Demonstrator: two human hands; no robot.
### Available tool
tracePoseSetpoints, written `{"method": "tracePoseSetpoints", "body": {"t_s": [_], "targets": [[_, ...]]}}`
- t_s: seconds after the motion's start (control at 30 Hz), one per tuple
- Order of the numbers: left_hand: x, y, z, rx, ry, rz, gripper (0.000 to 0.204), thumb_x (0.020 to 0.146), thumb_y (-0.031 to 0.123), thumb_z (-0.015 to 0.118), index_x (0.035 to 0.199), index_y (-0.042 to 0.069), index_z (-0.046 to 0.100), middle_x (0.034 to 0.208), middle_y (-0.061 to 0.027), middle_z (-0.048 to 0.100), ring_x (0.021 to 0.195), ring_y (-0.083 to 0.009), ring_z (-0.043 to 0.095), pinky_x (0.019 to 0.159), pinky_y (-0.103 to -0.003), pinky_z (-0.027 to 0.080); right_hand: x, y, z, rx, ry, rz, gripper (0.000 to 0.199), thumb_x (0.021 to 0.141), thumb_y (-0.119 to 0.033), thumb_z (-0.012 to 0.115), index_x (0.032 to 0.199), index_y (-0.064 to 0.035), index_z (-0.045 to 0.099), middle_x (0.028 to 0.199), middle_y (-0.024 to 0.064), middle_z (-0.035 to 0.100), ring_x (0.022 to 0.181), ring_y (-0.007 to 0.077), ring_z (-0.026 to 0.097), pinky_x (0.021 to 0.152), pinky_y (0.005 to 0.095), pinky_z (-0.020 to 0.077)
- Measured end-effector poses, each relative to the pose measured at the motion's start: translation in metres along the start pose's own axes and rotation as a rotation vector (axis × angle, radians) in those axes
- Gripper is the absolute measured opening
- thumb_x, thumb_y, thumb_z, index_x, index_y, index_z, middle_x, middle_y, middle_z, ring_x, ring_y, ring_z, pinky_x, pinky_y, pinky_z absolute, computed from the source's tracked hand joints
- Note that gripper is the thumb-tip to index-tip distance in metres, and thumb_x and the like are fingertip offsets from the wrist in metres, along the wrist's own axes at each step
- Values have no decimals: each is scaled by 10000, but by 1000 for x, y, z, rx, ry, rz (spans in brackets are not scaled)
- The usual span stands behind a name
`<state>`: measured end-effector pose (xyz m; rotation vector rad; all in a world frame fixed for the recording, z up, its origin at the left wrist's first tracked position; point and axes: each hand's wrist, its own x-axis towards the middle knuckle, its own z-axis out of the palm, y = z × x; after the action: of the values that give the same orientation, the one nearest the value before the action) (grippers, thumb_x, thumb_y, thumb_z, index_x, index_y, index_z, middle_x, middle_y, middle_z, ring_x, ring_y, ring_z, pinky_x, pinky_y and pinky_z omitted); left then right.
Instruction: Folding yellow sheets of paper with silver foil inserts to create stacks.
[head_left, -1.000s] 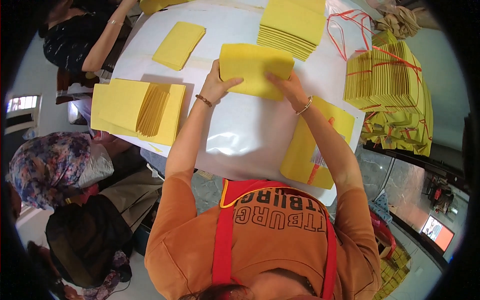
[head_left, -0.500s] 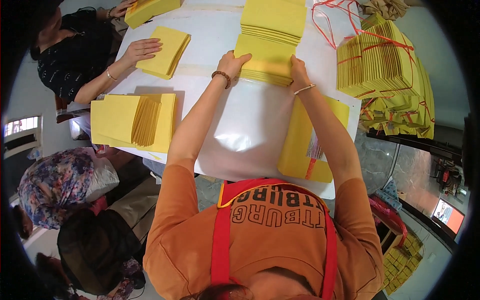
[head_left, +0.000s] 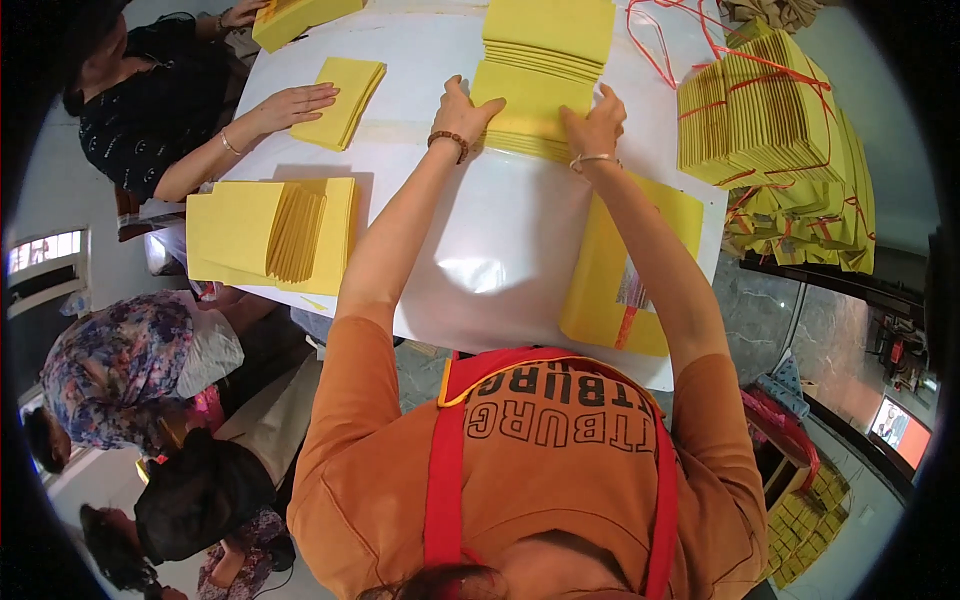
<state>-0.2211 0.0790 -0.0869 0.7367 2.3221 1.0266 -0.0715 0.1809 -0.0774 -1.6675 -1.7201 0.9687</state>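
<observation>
Both the left hand (head_left: 468, 108) and right hand (head_left: 595, 125) were laid flat, fingers spread, on the fanned stack of yellow envelopes (head_left: 540, 80), while a loose yellow pile (head_left: 625, 275) below the right hand was left unstacked.

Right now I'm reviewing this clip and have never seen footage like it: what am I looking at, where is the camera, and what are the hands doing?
There is no machine here. A wide fisheye camera worn on a person's head looks down, so straight edges bend near the rim. The orange sleeves and red apron straps at the bottom belong to the wearer.

Both arms reach forward across a white table. The left hand and right hand press flat on the near end of a stack of yellow envelopes, one on each side; neither grips anything.

Nearby lie a fanned yellow pile, a flat yellow sheet under the right forearm, and tied yellow bundles with red string. A co-worker's hand rests on a smaller yellow stack.
</observation>
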Motion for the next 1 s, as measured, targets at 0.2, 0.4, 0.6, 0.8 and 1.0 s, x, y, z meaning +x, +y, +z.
{"method": "tracePoseSetpoints", "body": {"t_s": [0.2,0.4,0.6,0.8,1.0], "targets": [[-6,-1,0,-54,-8,-45,950,655,450,686,1356,0,230,1263,-256,437,1148,-361,464,936,-416,399,-20,-4,-30,-559,-484,-667,250,824,-273,584,1071,-257,620,1190,6,523,1194,212,402,974,475,278],[-47,18,-1,512,563,764,514,735,247,638,1213,137,482,1082,-103,531,995,-254,491,818,-395,373,-2,7,-25,-455,-542,-608,179,838,-302,575,1001,-274,644,1176,-59,526,1175,203,414,915,472,347],[-51,4,19,612,185,879,152,807,216,591,953,209,632,973,31,565,914,-197,513,757,-370,383,10,10,-15,-463,-456,-723,206,822,-271,592,1022,-255,641,1153,-25,553,1139,225,456,920,430,395],[-38,19,12,675,76,853,99,809,188,550,853,191,638,912,1,584,868,-223,525,730,-380,382,9,-54,-109,197,-689,-704,348,842,-263,604,1142,-88,590,1082,76,615,1009,192,563,867,270,429],[-34,40,5,750,-11,799,151,852,274,520,903,173,619,933,-23,584,907,-255,543,763,-426,405,-5,29,-230,375,-639,-538,301,883,-196,574,1146,-49,578,1106,69,600,1031,148,546,868,276,432]]}}
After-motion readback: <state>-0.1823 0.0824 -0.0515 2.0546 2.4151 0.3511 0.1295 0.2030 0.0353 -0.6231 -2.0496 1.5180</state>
